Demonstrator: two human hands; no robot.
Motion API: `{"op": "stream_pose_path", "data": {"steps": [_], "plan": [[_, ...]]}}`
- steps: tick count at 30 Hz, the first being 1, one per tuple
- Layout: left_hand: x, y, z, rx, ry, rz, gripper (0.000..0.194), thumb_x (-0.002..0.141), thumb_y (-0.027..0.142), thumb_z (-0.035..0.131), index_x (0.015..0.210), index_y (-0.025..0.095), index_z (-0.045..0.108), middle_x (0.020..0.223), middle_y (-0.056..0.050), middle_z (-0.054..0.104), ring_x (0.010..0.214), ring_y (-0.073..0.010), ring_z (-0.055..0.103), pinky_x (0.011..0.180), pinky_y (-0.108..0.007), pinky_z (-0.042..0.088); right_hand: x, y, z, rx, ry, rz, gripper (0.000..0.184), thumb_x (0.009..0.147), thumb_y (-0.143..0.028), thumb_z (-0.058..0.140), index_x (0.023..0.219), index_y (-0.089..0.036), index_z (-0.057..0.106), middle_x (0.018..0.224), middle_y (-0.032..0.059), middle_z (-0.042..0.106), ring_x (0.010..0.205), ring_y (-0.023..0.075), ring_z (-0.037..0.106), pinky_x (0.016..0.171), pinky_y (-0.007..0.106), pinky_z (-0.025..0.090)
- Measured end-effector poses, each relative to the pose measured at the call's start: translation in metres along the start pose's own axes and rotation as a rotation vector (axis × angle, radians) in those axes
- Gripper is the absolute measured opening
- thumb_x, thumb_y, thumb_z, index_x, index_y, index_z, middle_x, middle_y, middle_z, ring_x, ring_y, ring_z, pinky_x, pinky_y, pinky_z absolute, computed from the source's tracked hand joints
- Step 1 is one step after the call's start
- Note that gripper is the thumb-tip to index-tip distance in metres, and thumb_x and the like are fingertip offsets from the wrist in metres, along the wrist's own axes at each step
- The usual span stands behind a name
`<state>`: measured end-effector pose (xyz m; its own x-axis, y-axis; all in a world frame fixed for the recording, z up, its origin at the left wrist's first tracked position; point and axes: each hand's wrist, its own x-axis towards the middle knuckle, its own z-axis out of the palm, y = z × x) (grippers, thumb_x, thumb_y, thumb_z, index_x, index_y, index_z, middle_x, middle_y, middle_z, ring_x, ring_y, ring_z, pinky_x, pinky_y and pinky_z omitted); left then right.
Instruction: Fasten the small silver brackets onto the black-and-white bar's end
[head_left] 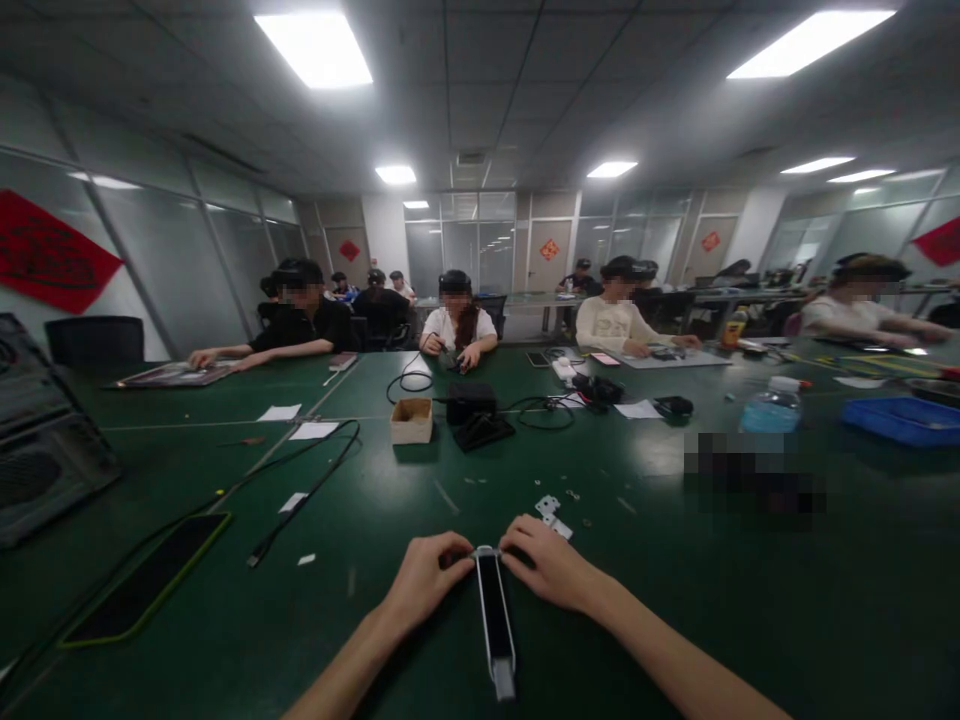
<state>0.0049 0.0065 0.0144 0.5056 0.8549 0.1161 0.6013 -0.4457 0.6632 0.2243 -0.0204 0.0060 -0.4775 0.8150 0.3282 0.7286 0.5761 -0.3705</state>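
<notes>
A long narrow device (495, 610) with a black face and a silver-white frame lies on the green table in front of me. Its near end narrows to a pale plug-like tip. My left hand (431, 575) pinches the far left corner between thumb and fingers. On the opposite corner, my right hand (544, 562) is closed in the same way. Just beyond my right fingers lie small white plates (553, 520) with holes, and several tiny metal bits are scattered past them. What exactly is between the fingertips is too small to make out.
A cardboard box (411, 422) and a black case (471, 403) stand ahead. On the left are a black mat (150, 580), a cable (307, 495) and a computer case (52, 430). A bottle (771, 408) and blue tray (904, 420) are at right. Several people sit across the table.
</notes>
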Motion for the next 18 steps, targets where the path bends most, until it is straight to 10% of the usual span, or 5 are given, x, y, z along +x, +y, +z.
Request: {"op": "stream_pose_path", "data": {"steps": [18], "plan": [[-0.002, 0.0, -0.001, 0.085, -0.01, 0.067, 0.024, 0.083, 0.034, 0.055, 0.097, 0.019, 0.068, 0.085, -0.001, 0.067, 0.071, -0.0162, 0.057, 0.065, -0.025, 0.042, -0.02, 0.08, -0.049, -0.328, 0.051, 0.182, 0.025, 0.086, -0.015, 0.048, 0.105, -0.018, 0.063, 0.104, 0.0102, 0.06, 0.095, 0.0228, 0.053, 0.082, 0.039, 0.043]]}}
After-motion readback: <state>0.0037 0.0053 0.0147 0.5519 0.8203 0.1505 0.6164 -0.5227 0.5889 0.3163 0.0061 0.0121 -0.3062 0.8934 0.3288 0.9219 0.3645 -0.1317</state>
